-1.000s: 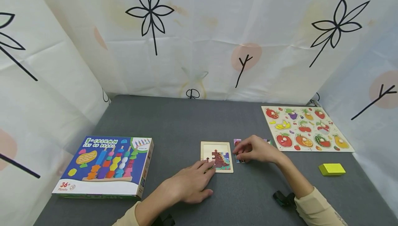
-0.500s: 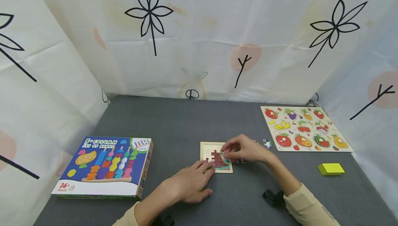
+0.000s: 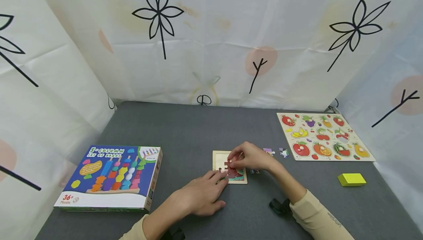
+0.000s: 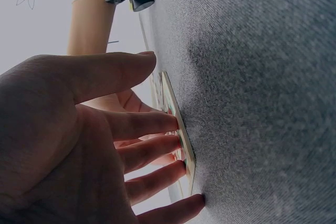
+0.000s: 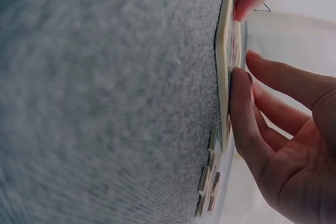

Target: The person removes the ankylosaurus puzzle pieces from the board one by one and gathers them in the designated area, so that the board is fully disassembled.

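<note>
A small wooden jigsaw puzzle board (image 3: 244, 180) with a light frame lies on the table, partly filled with a reddish-brown dinosaur picture. My left hand (image 3: 203, 193) rests its fingertips on the board's near left part, fingers extended; the left wrist view shows several of these fingertips (image 4: 170, 124) touching it. Over the board's right half, my right hand (image 3: 249, 157) is bent down with thumb and fingers together, pinching a puzzle piece that its fingers mostly hide. In the right wrist view, the right hand (image 5: 283, 124) has its thumb and index tips close together at the board's surface.
Loose puzzle pieces (image 3: 283, 152) lie right of the board, some partly behind the right hand. A fruit puzzle board (image 3: 325, 137) is at the back right, a yellow block (image 3: 351, 180) in front of it. A blue bead-set box (image 3: 109, 177) lies left.
My right hand has moved left from the loose pieces to above the board, uncovering pieces on the right. The left hand has stayed in place on the board.
</note>
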Motion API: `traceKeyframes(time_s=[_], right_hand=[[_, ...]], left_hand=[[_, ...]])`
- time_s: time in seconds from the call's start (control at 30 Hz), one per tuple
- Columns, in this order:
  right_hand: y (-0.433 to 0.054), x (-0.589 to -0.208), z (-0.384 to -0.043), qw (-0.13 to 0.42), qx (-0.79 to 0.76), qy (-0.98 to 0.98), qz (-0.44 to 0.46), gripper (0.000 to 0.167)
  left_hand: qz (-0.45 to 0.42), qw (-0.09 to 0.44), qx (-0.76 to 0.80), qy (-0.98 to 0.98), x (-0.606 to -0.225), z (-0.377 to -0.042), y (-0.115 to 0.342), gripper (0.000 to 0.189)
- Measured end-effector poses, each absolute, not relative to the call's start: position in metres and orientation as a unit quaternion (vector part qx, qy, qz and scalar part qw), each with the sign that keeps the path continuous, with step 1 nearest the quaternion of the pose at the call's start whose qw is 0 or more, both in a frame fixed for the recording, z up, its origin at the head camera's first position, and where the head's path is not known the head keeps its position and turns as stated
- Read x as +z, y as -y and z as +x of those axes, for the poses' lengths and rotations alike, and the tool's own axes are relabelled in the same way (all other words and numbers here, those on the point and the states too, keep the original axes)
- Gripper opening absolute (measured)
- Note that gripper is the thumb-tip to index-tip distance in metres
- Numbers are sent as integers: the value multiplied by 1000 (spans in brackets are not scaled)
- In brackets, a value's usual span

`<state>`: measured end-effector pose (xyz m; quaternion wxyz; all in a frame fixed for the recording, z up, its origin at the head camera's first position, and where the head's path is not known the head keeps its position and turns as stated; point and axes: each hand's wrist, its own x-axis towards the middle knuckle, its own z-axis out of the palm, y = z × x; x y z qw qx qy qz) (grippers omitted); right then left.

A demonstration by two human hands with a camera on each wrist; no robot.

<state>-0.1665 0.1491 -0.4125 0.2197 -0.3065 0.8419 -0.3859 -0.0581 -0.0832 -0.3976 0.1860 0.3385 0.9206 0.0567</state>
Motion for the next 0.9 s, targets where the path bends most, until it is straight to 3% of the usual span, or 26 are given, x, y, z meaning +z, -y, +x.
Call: traceKeyframes(time_s=[0.9], right_hand=[[-147, -411, -158, 198, -405, -837, -311, 16]], left_hand=[[340, 194, 63, -918, -398, -59, 84, 64]])
